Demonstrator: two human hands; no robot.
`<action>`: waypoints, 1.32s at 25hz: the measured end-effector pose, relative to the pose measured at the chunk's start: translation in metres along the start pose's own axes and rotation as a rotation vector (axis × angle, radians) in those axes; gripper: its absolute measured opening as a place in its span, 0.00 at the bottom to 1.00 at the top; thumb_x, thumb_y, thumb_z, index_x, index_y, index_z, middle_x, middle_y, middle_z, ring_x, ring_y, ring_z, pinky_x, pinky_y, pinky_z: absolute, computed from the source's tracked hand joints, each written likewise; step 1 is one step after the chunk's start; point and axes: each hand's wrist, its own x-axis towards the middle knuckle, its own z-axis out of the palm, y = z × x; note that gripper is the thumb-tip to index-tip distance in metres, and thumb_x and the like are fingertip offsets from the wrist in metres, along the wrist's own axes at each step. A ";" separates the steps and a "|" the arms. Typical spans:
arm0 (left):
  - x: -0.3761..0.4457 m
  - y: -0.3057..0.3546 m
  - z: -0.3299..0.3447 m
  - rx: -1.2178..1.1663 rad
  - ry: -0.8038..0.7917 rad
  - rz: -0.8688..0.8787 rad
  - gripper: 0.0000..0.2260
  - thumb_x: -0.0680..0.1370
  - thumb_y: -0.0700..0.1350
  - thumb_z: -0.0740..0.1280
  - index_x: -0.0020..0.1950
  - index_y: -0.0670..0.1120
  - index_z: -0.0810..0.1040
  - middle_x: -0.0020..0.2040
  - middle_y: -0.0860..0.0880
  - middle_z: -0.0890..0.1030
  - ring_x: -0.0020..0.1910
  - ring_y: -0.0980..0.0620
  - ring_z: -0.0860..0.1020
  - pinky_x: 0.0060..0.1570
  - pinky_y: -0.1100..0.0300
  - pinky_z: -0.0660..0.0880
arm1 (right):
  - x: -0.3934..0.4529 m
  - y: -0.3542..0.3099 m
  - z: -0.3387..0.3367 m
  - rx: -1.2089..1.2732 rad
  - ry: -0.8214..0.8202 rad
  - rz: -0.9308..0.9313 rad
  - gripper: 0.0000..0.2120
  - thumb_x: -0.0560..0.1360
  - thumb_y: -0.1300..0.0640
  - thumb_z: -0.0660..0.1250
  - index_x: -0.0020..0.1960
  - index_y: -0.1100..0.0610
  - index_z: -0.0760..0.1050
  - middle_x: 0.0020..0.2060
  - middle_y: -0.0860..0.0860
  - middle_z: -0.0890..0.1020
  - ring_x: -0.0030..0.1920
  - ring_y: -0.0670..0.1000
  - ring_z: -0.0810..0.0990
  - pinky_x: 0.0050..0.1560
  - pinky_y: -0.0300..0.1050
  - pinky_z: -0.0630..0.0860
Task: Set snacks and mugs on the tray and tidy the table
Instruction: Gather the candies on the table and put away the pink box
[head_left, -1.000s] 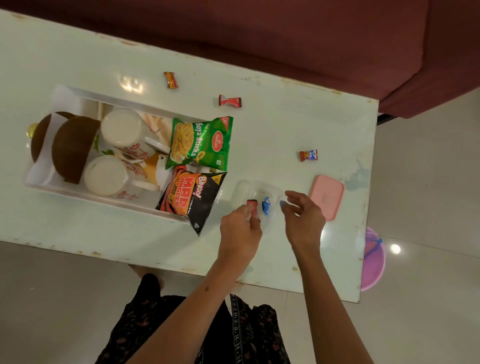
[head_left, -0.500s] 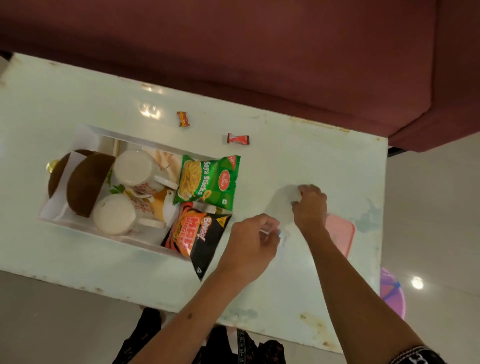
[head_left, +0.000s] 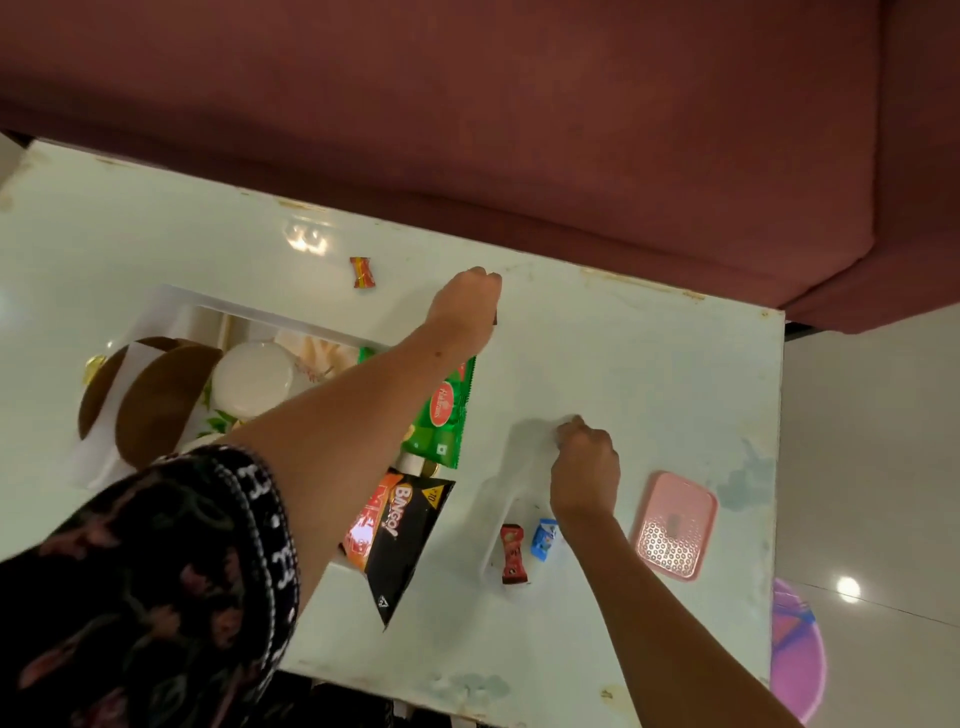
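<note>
Left hand (head_left: 466, 304): arm stretched across the tray (head_left: 171, 306), hand palm-down beyond the tray's far right corner, fingers curled together over a small dark-edged item on the table (head_left: 623, 374); the item is mostly hidden and cannot be identified.

Right hand (head_left: 584, 467): to the right of the tray, knuckles up, fingers bunched together on the far rim of a clear plastic container (head_left: 498, 525); whether it truly grips the rim cannot be told.

Clear container: just right of the tray, holding a red candy (head_left: 513, 554) and a blue candy (head_left: 543, 538) side by side.

Pink lid (head_left: 673, 525): flat on the table, right of the container, apart from it.

Orange-red candy (head_left: 362, 272): loose on the table, just beyond the tray's far edge.

Tray contents: green snack packet (head_left: 441, 415) and black snack packet (head_left: 400, 535) at the right end, the black one overhanging the rim; white mug (head_left: 253, 378) mid-tray; two brown round pieces (head_left: 156, 400) at the left end.
</note>
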 end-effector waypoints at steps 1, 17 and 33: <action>0.005 -0.001 0.004 0.043 -0.021 0.009 0.15 0.73 0.32 0.63 0.59 0.37 0.73 0.58 0.39 0.75 0.58 0.40 0.75 0.55 0.50 0.74 | 0.000 0.000 0.002 -0.008 -0.011 -0.010 0.15 0.66 0.82 0.57 0.45 0.70 0.77 0.43 0.66 0.80 0.45 0.64 0.78 0.37 0.49 0.73; -0.046 0.037 -0.023 -0.609 0.260 -0.092 0.08 0.72 0.37 0.67 0.50 0.38 0.81 0.45 0.40 0.84 0.45 0.45 0.82 0.47 0.53 0.79 | 0.010 0.007 -0.010 -0.153 -0.112 -0.091 0.16 0.73 0.74 0.59 0.58 0.65 0.73 0.51 0.61 0.81 0.51 0.59 0.79 0.45 0.44 0.73; -0.204 0.061 0.047 -0.644 -0.193 -0.403 0.09 0.76 0.39 0.65 0.55 0.41 0.80 0.53 0.44 0.82 0.51 0.49 0.81 0.49 0.63 0.76 | -0.105 0.025 -0.034 0.620 -0.124 0.164 0.10 0.74 0.65 0.65 0.50 0.56 0.82 0.39 0.45 0.82 0.44 0.44 0.82 0.41 0.24 0.74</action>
